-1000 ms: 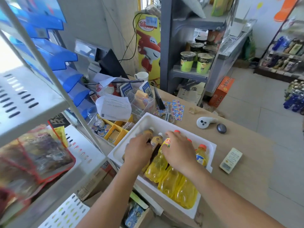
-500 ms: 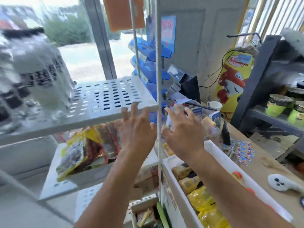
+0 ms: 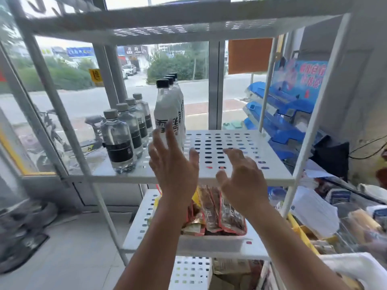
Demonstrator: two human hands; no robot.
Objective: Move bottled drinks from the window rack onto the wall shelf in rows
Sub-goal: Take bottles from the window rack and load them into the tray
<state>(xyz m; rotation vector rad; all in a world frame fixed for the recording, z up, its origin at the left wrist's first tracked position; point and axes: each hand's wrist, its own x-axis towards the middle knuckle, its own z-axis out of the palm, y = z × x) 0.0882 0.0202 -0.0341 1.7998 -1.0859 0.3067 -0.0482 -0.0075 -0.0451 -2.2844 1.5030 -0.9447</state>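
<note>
**A:** What had been changed since the half-second before?

**B:** The view had been swung up and to the left. The bottles, then a blur in the upper left, were brought to the centre left of the frame. Both hands had been carried from the shelf's front edge to above the middle shelf of the window rack [image 3: 209, 141].

**A:** What was seen, taken from the left?

**B:** A row of grey-capped clear bottles [image 3: 118, 143] was stood at the left of that shelf, running back toward the glass. Just beside it, a row of taller black-capped white bottles [image 3: 167, 109] was lined up the same way. The left hand [image 3: 173, 164] was held with fingers spread and nothing gripped, right in front of the foremost white bottle. Whether that bottle was touched could not be told. The right hand [image 3: 240, 181] was likewise spread and empty, over the bare right half of the shelf. Snack packets [image 3: 213, 212] were laid on the shelf below.

**A:** How much was judged done?

**B:** Little could be confirmed. The wall shelf was not shown, so nothing placed there could be counted. Two rows were left on the rack and no bottle was held. A pick-up of the white bottles was judged to be the step in hand, with the carrying yet to be done.
</note>
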